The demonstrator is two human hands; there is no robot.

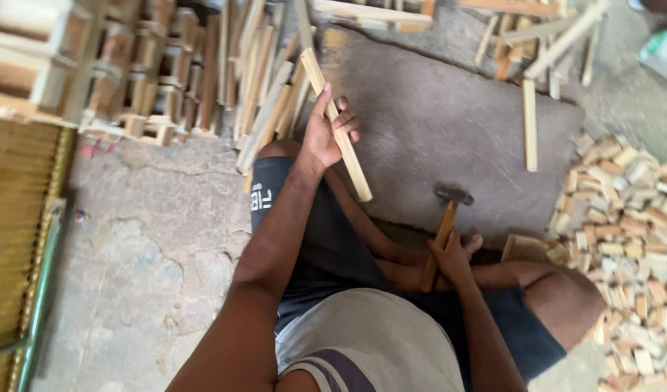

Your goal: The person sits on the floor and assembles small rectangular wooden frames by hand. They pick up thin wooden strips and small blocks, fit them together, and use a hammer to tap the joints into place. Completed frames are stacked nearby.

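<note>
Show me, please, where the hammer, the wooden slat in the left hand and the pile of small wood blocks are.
hammer (453, 194): head view, on its dark metal head.
wooden slat (355, 170): head view, on its lower half.
pile of small wood blocks (631, 239): head view, mid-pile.

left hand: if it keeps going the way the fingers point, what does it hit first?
Probably the heap of long pale wooden slats. The left hand, gripping one long pale wooden slat, points up and away toward that heap, which lies just beyond the fingertips. Depth is unclear.
</note>
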